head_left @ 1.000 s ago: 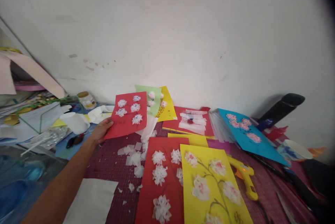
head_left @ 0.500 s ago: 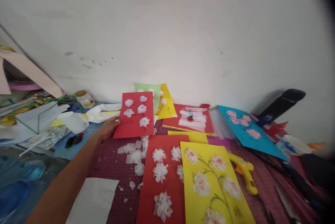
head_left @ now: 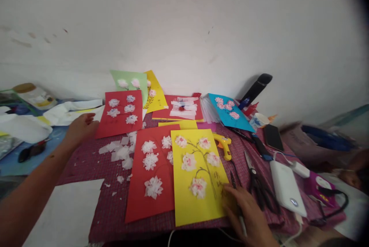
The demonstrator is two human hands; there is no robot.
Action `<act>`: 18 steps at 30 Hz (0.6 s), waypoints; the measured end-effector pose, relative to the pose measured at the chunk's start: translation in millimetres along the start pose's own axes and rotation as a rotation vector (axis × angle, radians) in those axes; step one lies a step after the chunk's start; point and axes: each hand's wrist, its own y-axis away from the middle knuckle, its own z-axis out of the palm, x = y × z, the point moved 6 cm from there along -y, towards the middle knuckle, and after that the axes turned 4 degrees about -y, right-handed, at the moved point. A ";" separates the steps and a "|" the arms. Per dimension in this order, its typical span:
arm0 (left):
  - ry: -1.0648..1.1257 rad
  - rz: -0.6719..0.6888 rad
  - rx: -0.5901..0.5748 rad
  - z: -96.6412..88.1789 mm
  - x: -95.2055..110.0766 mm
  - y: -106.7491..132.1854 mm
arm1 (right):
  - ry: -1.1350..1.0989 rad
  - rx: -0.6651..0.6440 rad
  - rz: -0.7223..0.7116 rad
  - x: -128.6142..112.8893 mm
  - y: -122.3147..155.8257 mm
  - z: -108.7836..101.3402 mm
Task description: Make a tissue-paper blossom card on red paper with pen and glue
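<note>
My left hand (head_left: 82, 127) is at the left edge of a red card (head_left: 108, 127) with purple-tinged paper flowers, its fingers stretched out and holding nothing. That card leans against a green card (head_left: 131, 79) at the back. At the lower right, my right hand (head_left: 248, 216) is closed around a dark-tipped pen (head_left: 233, 179), partly hidden by the fingers. Its fingertips are by the lower right edge of a yellow card (head_left: 181, 197), which carries pinkish-white flowers and a drawn stem. The yellow card partly overlaps another red card (head_left: 135, 204) with white flowers.
Tissue scraps (head_left: 122, 151) lie on the purple cloth, near a white sheet (head_left: 65, 208). On the right are a yellow glue gun (head_left: 225, 145), black-handled scissors (head_left: 256, 183), a white power bank (head_left: 288, 189), a phone (head_left: 273, 137) and a blue card (head_left: 230, 114).
The view has swung right and down. My left hand has let go of the red card, which now leans at the back. My right hand has come into view with a pen at the yellow card.
</note>
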 end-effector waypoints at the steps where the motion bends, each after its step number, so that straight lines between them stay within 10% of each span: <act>1: -0.088 0.034 0.019 14.2 9.2 24.0 | 0.010 -0.025 -0.019 -1.9 3.0 0.0; 9: -0.400 -0.039 -0.670 206.2 -14.1 236.3 | -0.009 -0.067 -0.099 0.7 14.4 8.4; 18: -0.212 -0.090 -0.500 262.2 -9.3 258.8 | 0.027 0.008 -0.185 18.4 23.2 20.5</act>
